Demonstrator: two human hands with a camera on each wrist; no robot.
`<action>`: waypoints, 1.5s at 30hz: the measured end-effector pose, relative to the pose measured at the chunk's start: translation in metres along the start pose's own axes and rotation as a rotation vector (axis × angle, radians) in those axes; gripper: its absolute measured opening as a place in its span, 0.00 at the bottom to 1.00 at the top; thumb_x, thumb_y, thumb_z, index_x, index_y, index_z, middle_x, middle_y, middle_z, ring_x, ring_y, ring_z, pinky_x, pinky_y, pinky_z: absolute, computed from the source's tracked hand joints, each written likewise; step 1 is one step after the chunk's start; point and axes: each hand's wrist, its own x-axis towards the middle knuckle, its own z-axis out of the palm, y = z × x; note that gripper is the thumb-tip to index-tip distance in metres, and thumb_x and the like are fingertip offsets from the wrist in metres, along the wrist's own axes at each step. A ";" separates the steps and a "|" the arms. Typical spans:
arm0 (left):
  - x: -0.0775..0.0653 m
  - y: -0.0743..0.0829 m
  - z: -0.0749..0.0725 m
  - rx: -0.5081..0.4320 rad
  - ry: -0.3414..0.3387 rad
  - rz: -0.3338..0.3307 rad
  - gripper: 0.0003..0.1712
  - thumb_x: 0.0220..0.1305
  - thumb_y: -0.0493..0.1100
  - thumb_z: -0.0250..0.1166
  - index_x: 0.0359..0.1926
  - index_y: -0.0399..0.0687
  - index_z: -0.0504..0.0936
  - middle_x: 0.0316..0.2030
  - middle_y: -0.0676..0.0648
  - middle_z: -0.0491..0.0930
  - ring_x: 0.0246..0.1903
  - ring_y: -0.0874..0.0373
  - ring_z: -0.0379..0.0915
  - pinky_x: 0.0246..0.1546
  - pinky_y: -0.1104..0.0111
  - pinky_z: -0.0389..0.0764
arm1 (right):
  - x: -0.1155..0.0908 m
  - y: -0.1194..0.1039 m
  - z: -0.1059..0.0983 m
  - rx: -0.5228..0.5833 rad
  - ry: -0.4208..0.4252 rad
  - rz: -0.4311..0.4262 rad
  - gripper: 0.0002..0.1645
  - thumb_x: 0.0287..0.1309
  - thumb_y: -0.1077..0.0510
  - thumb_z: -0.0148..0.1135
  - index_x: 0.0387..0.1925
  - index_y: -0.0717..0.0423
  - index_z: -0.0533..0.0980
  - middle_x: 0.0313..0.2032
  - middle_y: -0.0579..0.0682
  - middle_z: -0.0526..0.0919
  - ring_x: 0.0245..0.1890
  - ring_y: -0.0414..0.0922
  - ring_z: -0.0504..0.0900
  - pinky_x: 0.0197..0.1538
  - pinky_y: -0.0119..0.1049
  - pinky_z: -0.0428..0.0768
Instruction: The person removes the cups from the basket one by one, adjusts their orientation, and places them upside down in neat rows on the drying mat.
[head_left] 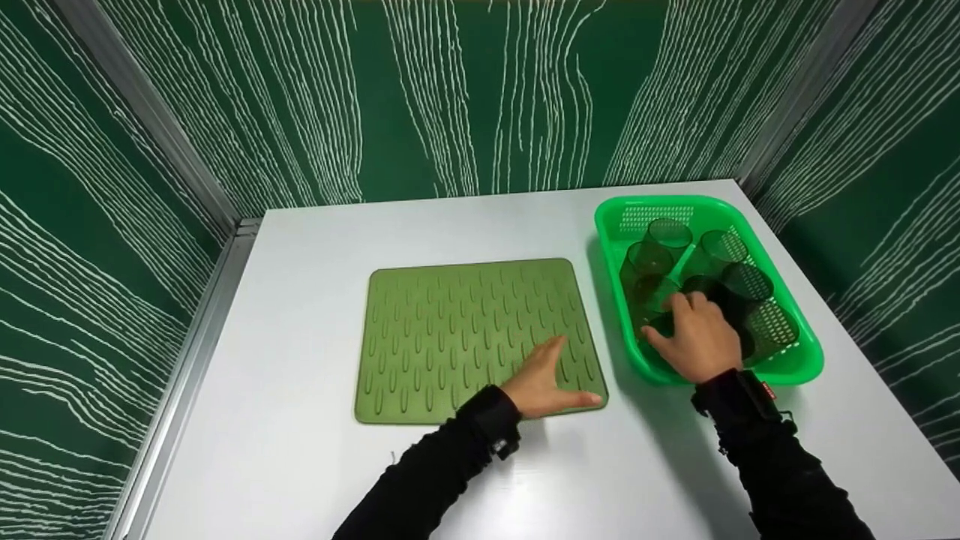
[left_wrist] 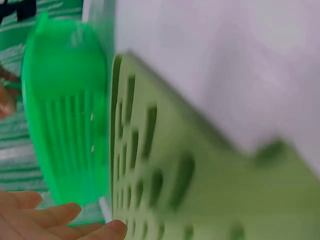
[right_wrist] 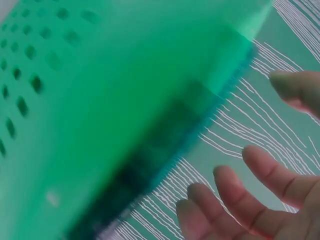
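Left hand [head_left: 538, 381]: above the near right corner of the green ribbed mat [head_left: 465, 341], thumb and fingers spread, grasping nothing. Contact with the mat: cannot tell. Right hand [head_left: 701, 337]: over the near part of the green basket [head_left: 795, 371], fingers bent down among the dark see-through glasses [head_left: 748, 283]. The right wrist view shows its thumb and fingers apart with nothing between them, so grip is loose and unloaded; whether a fingertip touches a glass is unclear.

Glasses: several, grouped inside the basket, rims visible on both sides of the hand. Mat: flat on the white table [head_left: 300, 337], left of the basket, with a narrow strip of tabletop between the two. Basket: right side of table, perforated walls. Both arms in black sleeves [head_left: 427, 480]. Surrounding walls [head_left: 540, 90]: green, pale wavy lines.
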 end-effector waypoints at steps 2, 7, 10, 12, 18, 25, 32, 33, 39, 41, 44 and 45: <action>0.008 0.006 0.008 -0.015 -0.015 -0.009 0.64 0.53 0.71 0.67 0.79 0.55 0.41 0.78 0.48 0.44 0.77 0.51 0.42 0.73 0.51 0.57 | -0.001 0.001 0.001 -0.018 -0.038 0.002 0.23 0.58 0.51 0.68 0.43 0.67 0.74 0.38 0.67 0.75 0.39 0.65 0.75 0.37 0.59 0.73; 0.026 0.020 0.020 -0.154 -0.049 -0.061 0.59 0.57 0.69 0.66 0.79 0.56 0.44 0.77 0.50 0.48 0.76 0.54 0.47 0.72 0.55 0.60 | -0.001 0.002 0.002 -0.026 -0.106 -0.008 0.20 0.61 0.51 0.66 0.41 0.66 0.81 0.36 0.66 0.81 0.36 0.64 0.79 0.39 0.60 0.76; 0.034 0.026 0.025 -0.265 -0.064 -0.079 0.54 0.62 0.67 0.63 0.78 0.56 0.44 0.77 0.50 0.49 0.76 0.54 0.48 0.72 0.56 0.61 | -0.001 0.002 0.002 -0.015 -0.131 -0.015 0.19 0.61 0.51 0.65 0.41 0.66 0.83 0.35 0.65 0.83 0.35 0.63 0.80 0.39 0.60 0.77; 0.038 0.029 0.029 -0.308 -0.059 -0.086 0.51 0.65 0.66 0.59 0.78 0.55 0.45 0.77 0.50 0.50 0.75 0.54 0.49 0.72 0.57 0.61 | -0.002 0.002 0.003 -0.009 -0.135 -0.027 0.18 0.61 0.52 0.65 0.41 0.65 0.83 0.35 0.64 0.83 0.34 0.62 0.81 0.38 0.59 0.78; 0.049 0.041 0.039 -0.325 0.036 -0.117 0.39 0.72 0.60 0.54 0.76 0.51 0.53 0.74 0.48 0.58 0.72 0.52 0.58 0.68 0.61 0.67 | -0.004 0.000 0.004 0.008 -0.168 -0.066 0.16 0.60 0.54 0.65 0.41 0.65 0.83 0.37 0.63 0.85 0.32 0.60 0.82 0.36 0.57 0.79; 0.057 0.048 0.053 -0.303 0.090 -0.109 0.36 0.73 0.54 0.56 0.75 0.47 0.57 0.72 0.45 0.62 0.70 0.52 0.62 0.66 0.63 0.70 | -0.005 0.000 0.005 0.024 -0.236 -0.059 0.18 0.60 0.57 0.65 0.45 0.68 0.81 0.37 0.65 0.85 0.31 0.60 0.82 0.35 0.56 0.79; 0.060 0.047 0.060 -0.439 0.113 -0.055 0.30 0.73 0.48 0.57 0.71 0.47 0.63 0.70 0.43 0.65 0.68 0.49 0.64 0.62 0.64 0.73 | -0.006 0.001 0.007 0.073 -0.274 -0.053 0.09 0.63 0.60 0.60 0.32 0.62 0.82 0.22 0.55 0.80 0.20 0.48 0.75 0.27 0.43 0.71; 0.061 0.048 0.061 -0.462 0.115 -0.045 0.29 0.73 0.47 0.56 0.71 0.47 0.64 0.70 0.43 0.65 0.67 0.48 0.66 0.61 0.65 0.74 | -0.006 0.001 0.007 0.082 -0.279 -0.054 0.09 0.63 0.60 0.59 0.30 0.61 0.81 0.20 0.53 0.78 0.19 0.46 0.73 0.27 0.41 0.68; 0.065 0.052 0.066 -0.631 0.156 -0.030 0.25 0.72 0.38 0.56 0.67 0.40 0.65 0.64 0.39 0.72 0.61 0.48 0.74 0.55 0.67 0.77 | -0.004 0.001 0.008 0.093 -0.268 -0.072 0.09 0.63 0.61 0.59 0.28 0.58 0.80 0.19 0.50 0.76 0.19 0.44 0.70 0.28 0.39 0.64; 0.066 0.055 0.066 -0.687 0.175 -0.038 0.23 0.71 0.35 0.56 0.65 0.38 0.66 0.61 0.37 0.75 0.56 0.49 0.77 0.50 0.69 0.77 | -0.004 0.001 0.008 0.091 -0.272 -0.069 0.09 0.63 0.62 0.58 0.27 0.58 0.79 0.19 0.50 0.76 0.19 0.44 0.70 0.28 0.39 0.64; 0.067 0.057 0.066 -0.720 0.206 -0.059 0.22 0.70 0.32 0.56 0.62 0.38 0.67 0.54 0.37 0.79 0.44 0.56 0.79 0.38 0.73 0.72 | -0.003 0.002 0.008 0.087 -0.278 -0.065 0.10 0.63 0.62 0.58 0.25 0.57 0.78 0.18 0.50 0.74 0.18 0.44 0.68 0.28 0.39 0.62; 0.067 0.057 0.066 -0.720 0.213 -0.063 0.22 0.69 0.32 0.56 0.62 0.38 0.67 0.52 0.37 0.80 0.40 0.58 0.77 0.36 0.73 0.69 | -0.002 0.002 0.008 0.085 -0.279 -0.063 0.10 0.63 0.62 0.57 0.25 0.57 0.77 0.18 0.50 0.74 0.18 0.44 0.68 0.27 0.39 0.62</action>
